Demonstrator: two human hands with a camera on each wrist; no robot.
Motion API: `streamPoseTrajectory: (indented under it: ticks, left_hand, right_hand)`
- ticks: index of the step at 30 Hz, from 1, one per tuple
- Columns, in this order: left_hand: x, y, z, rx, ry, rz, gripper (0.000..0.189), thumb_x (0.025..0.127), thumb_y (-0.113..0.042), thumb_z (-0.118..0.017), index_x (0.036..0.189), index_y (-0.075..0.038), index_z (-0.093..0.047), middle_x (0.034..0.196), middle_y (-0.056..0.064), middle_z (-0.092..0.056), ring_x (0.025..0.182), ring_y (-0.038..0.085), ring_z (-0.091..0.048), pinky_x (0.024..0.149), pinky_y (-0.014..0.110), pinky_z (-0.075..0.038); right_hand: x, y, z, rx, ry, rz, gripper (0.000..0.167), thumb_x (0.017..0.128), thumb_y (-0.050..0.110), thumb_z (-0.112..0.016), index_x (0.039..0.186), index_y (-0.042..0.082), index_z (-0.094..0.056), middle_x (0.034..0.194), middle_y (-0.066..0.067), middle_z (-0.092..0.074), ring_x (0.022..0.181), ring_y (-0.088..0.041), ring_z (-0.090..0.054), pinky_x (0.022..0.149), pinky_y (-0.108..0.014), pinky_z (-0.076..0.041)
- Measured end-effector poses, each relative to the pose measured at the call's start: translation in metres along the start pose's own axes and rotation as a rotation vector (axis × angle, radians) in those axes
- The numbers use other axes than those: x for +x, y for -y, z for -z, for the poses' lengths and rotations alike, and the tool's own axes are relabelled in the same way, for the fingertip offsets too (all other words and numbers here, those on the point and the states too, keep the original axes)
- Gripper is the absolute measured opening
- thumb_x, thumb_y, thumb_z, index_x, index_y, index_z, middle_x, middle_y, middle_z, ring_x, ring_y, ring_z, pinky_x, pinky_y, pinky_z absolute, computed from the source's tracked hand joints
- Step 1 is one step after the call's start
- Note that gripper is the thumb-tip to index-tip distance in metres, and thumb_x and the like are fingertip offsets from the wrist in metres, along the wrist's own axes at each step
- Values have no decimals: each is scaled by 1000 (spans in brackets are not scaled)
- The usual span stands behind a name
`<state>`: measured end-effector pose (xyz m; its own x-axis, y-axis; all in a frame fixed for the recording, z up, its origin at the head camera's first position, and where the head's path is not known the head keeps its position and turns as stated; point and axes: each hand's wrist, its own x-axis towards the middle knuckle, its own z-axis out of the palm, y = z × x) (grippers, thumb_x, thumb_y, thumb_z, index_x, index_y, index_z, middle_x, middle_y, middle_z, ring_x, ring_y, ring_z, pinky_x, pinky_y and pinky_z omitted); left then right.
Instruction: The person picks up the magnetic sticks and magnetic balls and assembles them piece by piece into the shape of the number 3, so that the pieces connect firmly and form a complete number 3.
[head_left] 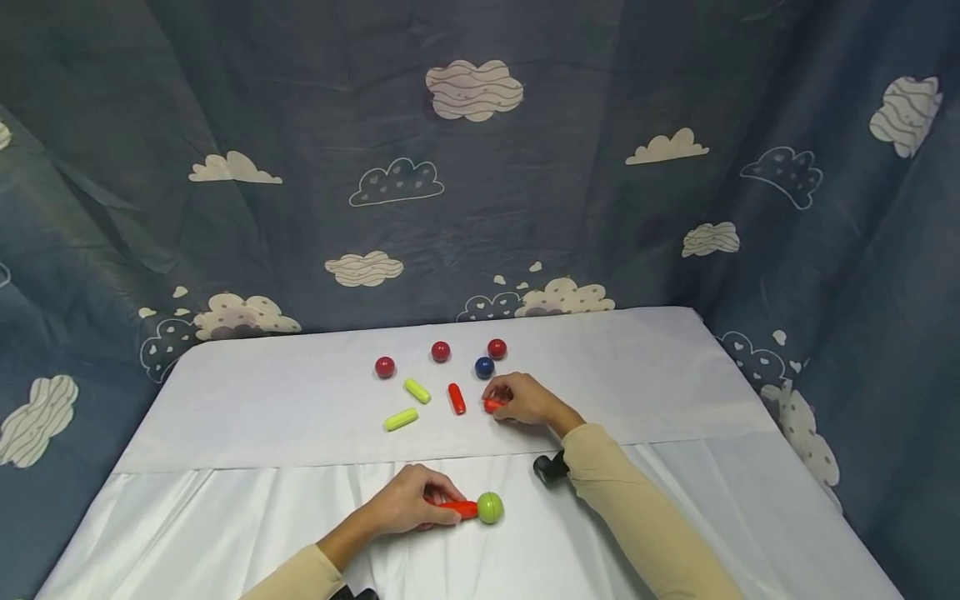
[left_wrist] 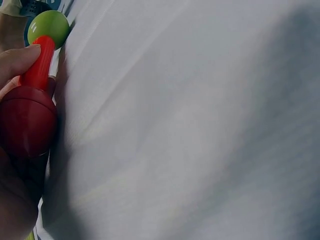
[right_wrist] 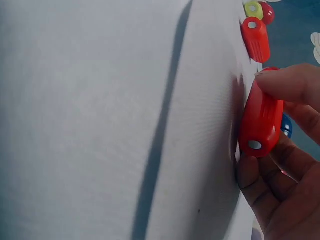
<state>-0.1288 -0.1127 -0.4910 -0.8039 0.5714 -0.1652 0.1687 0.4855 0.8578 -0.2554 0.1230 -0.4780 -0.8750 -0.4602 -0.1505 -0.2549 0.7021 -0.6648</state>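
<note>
Near the front of the table my left hand (head_left: 411,502) grips a short red rod (head_left: 461,508). A green ball (head_left: 491,507) sits on the rod's right end. In the left wrist view a dark red ball (left_wrist: 29,122) sits at its other end, nearest the palm. Farther back, my right hand (head_left: 528,400) pinches another red rod (right_wrist: 262,117) between thumb and fingers. Its rounded end carries a silvery metal disc, and it is low over the white cloth. A loose red rod (head_left: 457,398) lies just left of the right hand.
Behind the right hand are a blue ball (head_left: 484,367) and a red ball (head_left: 497,349). Two more red balls, one of them a red ball (head_left: 385,367) at left, stand nearby. Two yellow-green rods (head_left: 417,391) lie left of centre. A cloud-patterned curtain (head_left: 525,208) hangs behind the table.
</note>
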Motion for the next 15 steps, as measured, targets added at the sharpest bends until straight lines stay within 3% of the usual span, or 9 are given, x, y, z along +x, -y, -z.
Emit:
streamPoseTrajectory:
  ticks: [6, 10, 15]
  left_hand:
    - [0, 0, 0, 10, -4, 3, 14, 78, -19, -80, 92, -15, -76, 69, -10, -59, 57, 3, -48, 51, 18, -38]
    - [0, -1, 1, 18, 0, 12, 14, 79, -20, -80, 92, -16, -76, 71, -10, -59, 61, 4, -49, 54, 19, -38]
    - [0, 0, 1, 7, 13, 10, 14, 79, -19, -79, 92, -15, -76, 69, -8, -58, 57, 4, -49, 51, 18, -38]
  right_hand:
    - [-5, 1, -1, 131, -56, -88, 24, 82, 6, -73, 104, 13, -68, 90, -3, -60, 78, -18, -54, 63, -26, -50]
    - [-12, 0, -4, 258, -91, -147, 21, 83, 7, -71, 104, 11, -68, 91, -5, -60, 75, -19, -57, 64, -28, -53]
    - [-22, 1, -12, 405, -78, -156, 22, 83, 6, -72, 105, 6, -67, 88, -7, -59, 74, -18, -59, 67, -28, -54]
